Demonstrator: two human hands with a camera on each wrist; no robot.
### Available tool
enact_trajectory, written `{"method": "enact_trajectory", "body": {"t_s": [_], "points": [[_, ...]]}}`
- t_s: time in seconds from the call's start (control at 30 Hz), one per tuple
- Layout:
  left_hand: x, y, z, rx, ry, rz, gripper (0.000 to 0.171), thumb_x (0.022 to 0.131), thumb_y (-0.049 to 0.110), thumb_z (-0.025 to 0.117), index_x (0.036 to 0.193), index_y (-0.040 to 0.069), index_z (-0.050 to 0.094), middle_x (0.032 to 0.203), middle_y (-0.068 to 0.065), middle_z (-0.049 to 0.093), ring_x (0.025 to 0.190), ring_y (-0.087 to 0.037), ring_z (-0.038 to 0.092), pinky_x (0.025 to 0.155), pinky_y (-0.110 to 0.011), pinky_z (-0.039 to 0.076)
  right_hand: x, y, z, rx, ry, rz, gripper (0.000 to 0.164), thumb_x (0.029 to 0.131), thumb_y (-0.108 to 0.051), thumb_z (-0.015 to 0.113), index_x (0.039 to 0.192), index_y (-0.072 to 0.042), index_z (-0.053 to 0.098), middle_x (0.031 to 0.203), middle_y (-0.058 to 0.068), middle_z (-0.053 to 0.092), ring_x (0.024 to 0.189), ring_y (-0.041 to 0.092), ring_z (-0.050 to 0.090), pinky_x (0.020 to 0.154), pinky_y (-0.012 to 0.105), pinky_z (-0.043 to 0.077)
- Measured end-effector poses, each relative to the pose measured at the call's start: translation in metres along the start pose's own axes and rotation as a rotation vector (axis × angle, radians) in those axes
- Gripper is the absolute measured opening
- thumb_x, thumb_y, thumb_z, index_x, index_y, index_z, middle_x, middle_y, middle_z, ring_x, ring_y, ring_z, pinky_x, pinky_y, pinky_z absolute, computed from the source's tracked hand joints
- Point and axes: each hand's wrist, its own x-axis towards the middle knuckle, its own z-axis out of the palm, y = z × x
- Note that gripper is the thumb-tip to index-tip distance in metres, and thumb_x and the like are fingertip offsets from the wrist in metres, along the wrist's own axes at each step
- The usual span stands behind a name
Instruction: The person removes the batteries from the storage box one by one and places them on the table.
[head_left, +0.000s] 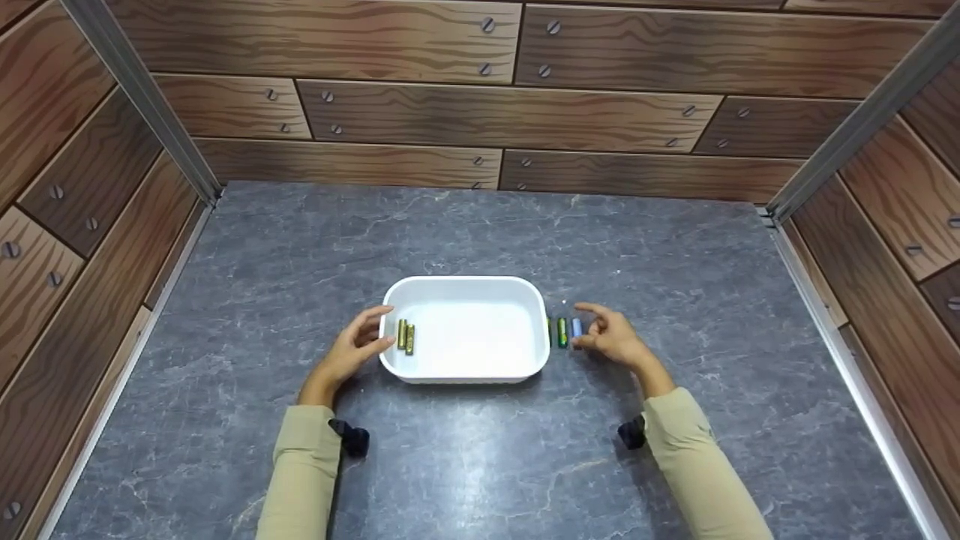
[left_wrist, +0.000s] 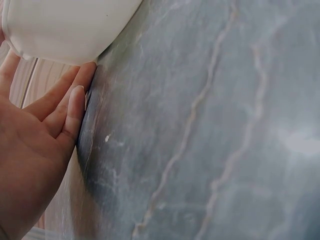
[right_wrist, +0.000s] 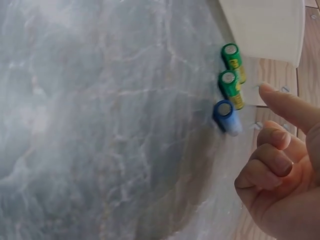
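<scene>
A white tray lies on the grey floor with two gold batteries inside at its left end. Against its left rim is my left hand, thumb and forefinger tips at the rim. In the left wrist view its other fingers extend below the tray's outer wall. Right of the tray, two green-and-yellow batteries and a blue battery lie in a row. My right hand is beside the blue battery, forefinger and thumb apart, other fingers bent, holding nothing.
Wood-patterned panels enclose the marbled grey surface at the back and sides. Metal strips edge it left and right. A dark device sits at each wrist.
</scene>
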Motion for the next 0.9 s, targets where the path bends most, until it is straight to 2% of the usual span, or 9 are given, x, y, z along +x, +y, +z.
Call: {"method": "enact_trajectory", "body": {"t_s": [0.53, 0.9], "points": [[-0.001, 0.001, 0.001, -0.011, 0.008, -0.006, 0.053, 0.09, 0.004, 0.063, 0.139, 0.002, 0.043, 0.135, -0.03, 0.053, 0.101, -0.01, 0.061, 0.086, -0.021, 0.05, -0.007, -0.033, 0.01, -0.007, 0.038, -0.057, 0.05, 0.085, -0.008, 0.072, 0.129, 0.008, 0.054, 0.064, -0.006, 0.045, 0.052, 0.0, 0.037, 0.05, 0.018, 0.033], [0.0, -0.002, 0.0, -0.015, -0.011, 0.01, 0.054, 0.091, 0.006, 0.064, 0.14, 0.001, 0.041, 0.135, -0.031, 0.051, 0.1, -0.006, 0.061, 0.087, -0.021, 0.05, -0.012, -0.053, 0.025, 0.009, 0.007, -0.168, 0.042, 0.085, -0.006, 0.07, 0.123, 0.009, 0.058, 0.066, -0.003, 0.05, 0.053, -0.001, 0.039, 0.052, 0.016, 0.035]]}}
